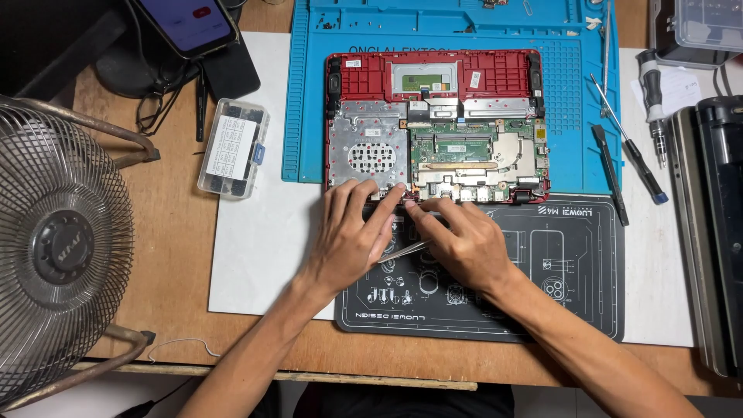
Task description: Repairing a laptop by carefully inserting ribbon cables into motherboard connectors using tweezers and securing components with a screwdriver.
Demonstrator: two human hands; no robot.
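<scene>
Both hands meet at the opened laptop's (437,124) near edge — right hand (464,244) pinching tweezers (406,250), left hand (352,236) spread flat, empty.

**Metal, plastic, rubber, wood**

Just beyond the fingertips (396,188): opened laptop (437,124), red glossy plastic frame, dull silver sheet-metal shields, green matt circuit board. Between both hands: thin tweezers (406,250), bright polished metal. Under the palms: black work mat (557,263), matt, rubbery, smooth. Further past the fingers: blue repair mat (576,93), matt, ribbed silicone look. Left of the left hand (352,236): clear glossy plastic parts box (232,147); bare wooden table (170,255), worn, matt. Right of the right hand (464,240): screwdrivers (631,155), steel shafts.
</scene>
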